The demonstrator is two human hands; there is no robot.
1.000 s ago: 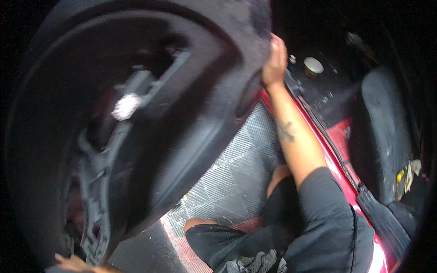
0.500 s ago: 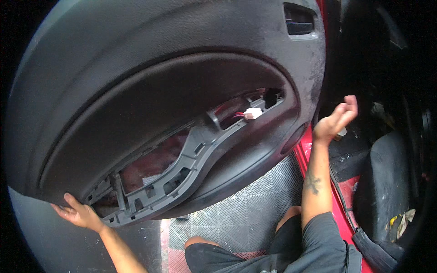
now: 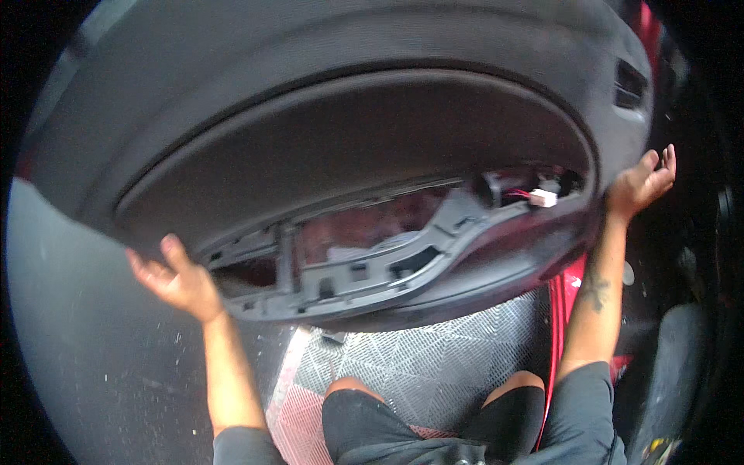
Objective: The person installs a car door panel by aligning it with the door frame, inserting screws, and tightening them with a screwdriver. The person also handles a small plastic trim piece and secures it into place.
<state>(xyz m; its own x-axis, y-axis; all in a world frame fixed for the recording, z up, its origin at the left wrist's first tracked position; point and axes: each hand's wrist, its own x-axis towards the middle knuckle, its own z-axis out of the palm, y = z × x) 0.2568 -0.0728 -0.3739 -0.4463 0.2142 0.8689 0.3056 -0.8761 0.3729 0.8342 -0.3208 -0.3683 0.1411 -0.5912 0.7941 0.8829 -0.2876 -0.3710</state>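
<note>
A large black car door panel (image 3: pixel 325 124) fills the upper part of the view, tilted slightly. Its armrest area is a bare grey frame (image 3: pixel 387 275) with openings, through which dark red metal shows. From the frame's right end pokes a white wire connector (image 3: pixel 543 198) on red wires. My left hand (image 3: pixel 182 287) is at the panel's lower left edge, fingers spread and thumb up. At the right edge, below the inner door handle (image 3: pixel 630 84), is my right hand (image 3: pixel 642 186), its fingers stretched out. Both palms appear to be against the panel's edges; the exact contact is unclear.
Red car bodywork (image 3: pixel 572 283) runs down beside my right arm. A dark seat (image 3: pixel 674 364) stands inside the car at the right. Grey patterned floor tiles (image 3: pixel 442 353) with a reddish border lie below, and a dark surface (image 3: pixel 139 364) lies at the left.
In the view, the panel sits further right, higher and more level. My right hand has come from beside the panel to its right edge. My left hand appears higher, still at the lower left edge.
</note>
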